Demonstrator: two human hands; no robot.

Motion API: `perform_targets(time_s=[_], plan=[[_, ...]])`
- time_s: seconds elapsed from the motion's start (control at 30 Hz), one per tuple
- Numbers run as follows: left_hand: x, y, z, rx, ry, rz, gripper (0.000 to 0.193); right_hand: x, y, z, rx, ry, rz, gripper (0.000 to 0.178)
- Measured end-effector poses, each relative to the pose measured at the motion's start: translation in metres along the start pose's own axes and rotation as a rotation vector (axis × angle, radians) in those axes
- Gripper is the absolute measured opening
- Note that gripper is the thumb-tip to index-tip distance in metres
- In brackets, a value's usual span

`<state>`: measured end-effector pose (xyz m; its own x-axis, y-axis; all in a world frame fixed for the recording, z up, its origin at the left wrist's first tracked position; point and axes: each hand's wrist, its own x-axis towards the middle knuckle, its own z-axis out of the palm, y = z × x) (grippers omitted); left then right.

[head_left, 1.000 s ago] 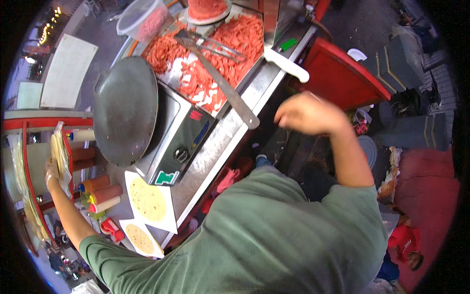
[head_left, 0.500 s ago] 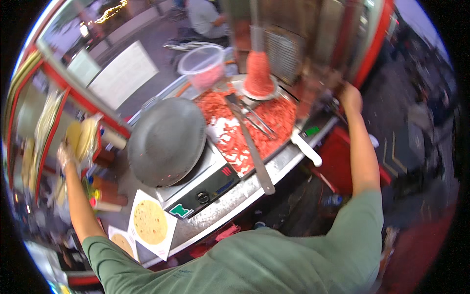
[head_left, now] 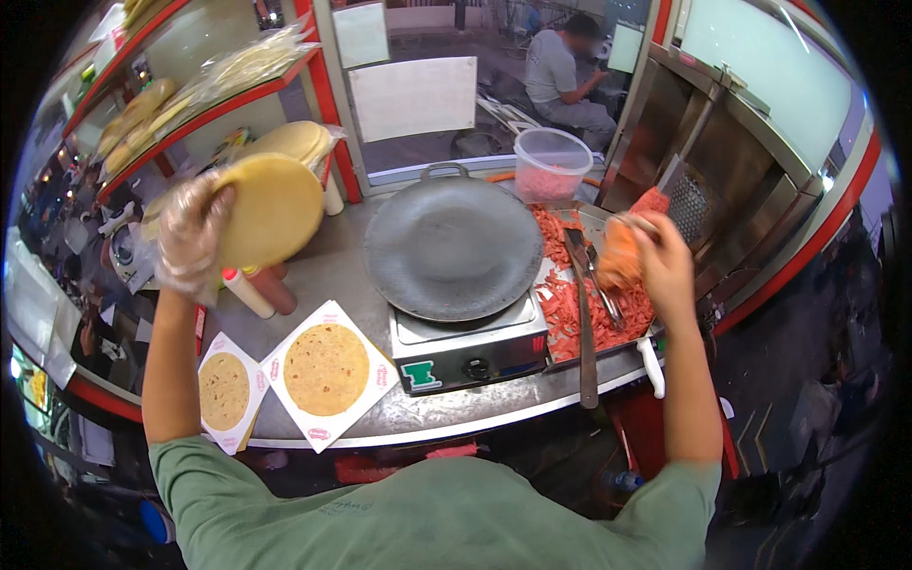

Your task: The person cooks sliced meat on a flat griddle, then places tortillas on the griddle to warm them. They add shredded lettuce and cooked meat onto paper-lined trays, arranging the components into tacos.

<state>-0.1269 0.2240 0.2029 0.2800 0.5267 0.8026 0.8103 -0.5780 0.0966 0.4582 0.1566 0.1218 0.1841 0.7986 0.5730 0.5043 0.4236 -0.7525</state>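
My left hand, in a clear plastic glove, grips the edge of a pale round flatbread, raised above the counter's left side. At the right, my bare right hand closes its fingers on a crumpled orange cloth-like thing, blurred by motion. Behind it a red meat cone stands on the spit, partly hidden. Chopped red meat lies in the tray below, with a long-handled scraper and metal tongs across it. A white-handled knife rests at the tray's near corner.
A dark domed pan sits on the gas stove mid-counter. Browned flatbreads lie on white papers at the left, near sauce bottles. A clear tub stands behind the tray. Beyond the glass, a person sits.
My left hand has lifted a flatbread away from the bagged stack. My right hand has come from beside the grill to over the tray, holding the orange thing. The view has turned.
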Motion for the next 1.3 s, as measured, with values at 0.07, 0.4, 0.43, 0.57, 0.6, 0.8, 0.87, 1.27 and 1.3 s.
perform_targets(time_s=[0.07,0.4,0.43,0.57,0.6,0.8,0.87,1.27,1.3], plan=[[-0.025,0.039,-0.022,-0.195,-0.109,-0.045,0.017,0.058,0.021,0.063,-0.319,-0.072,-0.050,0.023],[-0.140,0.069,-0.080,-0.515,-0.405,-0.015,0.040,0.121,0.108,0.352,-0.250,-0.740,-0.315,0.023],[-0.147,0.062,-0.086,-0.491,-0.413,-0.039,0.039,0.109,0.067,0.360,-0.207,-0.994,-0.247,0.023],[-0.162,0.032,-0.093,-0.499,-0.379,-0.099,0.034,0.051,-0.018,0.267,-0.227,-1.810,0.147,0.029],[-0.160,0.029,-0.095,-0.492,-0.391,-0.136,0.022,0.036,-0.038,0.240,-0.371,-1.926,0.290,0.030],[-0.082,0.007,0.008,-0.390,-0.116,0.096,0.017,-0.102,-0.102,0.119,-0.865,-1.989,0.381,0.029],[-0.046,0.015,0.059,-0.375,-0.051,0.136,0.018,-0.126,-0.098,0.115,-0.858,-1.899,0.390,0.024],[-0.079,-0.057,0.125,-0.412,-0.310,0.034,0.021,-0.279,0.022,0.146,-0.157,-0.105,0.491,0.016],[-0.081,-0.077,0.120,-0.355,-0.237,-0.052,0.022,-0.279,0.033,0.167,-0.144,0.012,0.444,0.023]])
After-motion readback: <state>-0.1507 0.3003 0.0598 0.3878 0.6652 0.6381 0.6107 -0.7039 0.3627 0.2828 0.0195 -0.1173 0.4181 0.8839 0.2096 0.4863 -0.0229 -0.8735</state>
